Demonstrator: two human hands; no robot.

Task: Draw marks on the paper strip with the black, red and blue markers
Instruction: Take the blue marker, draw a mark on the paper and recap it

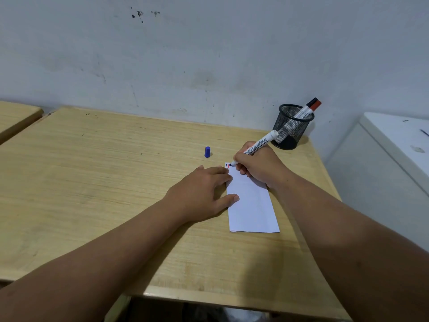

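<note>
A white paper strip point(251, 205) lies on the wooden desk point(116, 182), right of centre. My left hand point(199, 194) rests flat at the strip's left edge, with fingertips and thumb on the paper. My right hand point(257, 166) grips an uncapped white marker point(260, 144), its tip touching the strip's far left corner. A short black mark and a red mark point(227, 165) sit just left of the tip. The blue cap point(207, 152) stands upright on the desk beyond my left hand. The black-capped marker point(306, 108) and red-capped marker point(312, 108) lean in the black mesh pen holder point(290, 130).
The pen holder stands at the desk's far right corner against a stained wall. A second wooden desk point(16, 117) adjoins on the left. A white cabinet or appliance point(394, 147) stands right of the desk. The desk's front edge runs below my forearms.
</note>
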